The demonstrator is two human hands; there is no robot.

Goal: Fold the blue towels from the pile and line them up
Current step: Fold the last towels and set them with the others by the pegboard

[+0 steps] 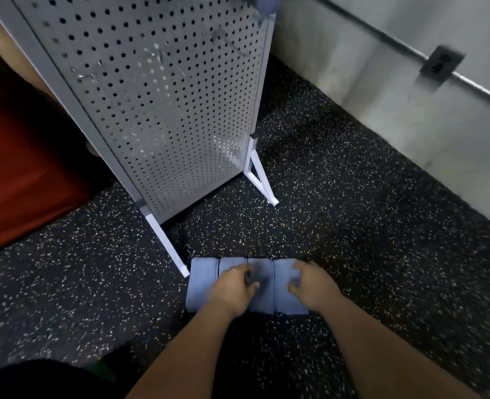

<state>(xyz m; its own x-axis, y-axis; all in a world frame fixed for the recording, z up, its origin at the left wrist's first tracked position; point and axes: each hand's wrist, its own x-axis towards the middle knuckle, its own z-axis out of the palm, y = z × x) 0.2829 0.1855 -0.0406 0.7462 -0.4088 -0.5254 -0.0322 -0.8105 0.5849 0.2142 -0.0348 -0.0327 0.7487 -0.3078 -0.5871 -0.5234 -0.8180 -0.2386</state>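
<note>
Blue and folded, four towels (262,296) lie side by side in a touching row on the black speckled floor (353,240), just beside the white leg (167,246) of a grey pegboard panel (166,110) that stands between a red block (16,168) on the left and a pale wall (410,125) on the right. The left hand (232,289) lies over the second and third towels with its fingers curled down at the seam between them, though whether it pinches cloth I cannot tell. The right hand (310,286) rests spread, loosely bent fingers on the rightmost towel (281,300), grasping nothing.
</note>
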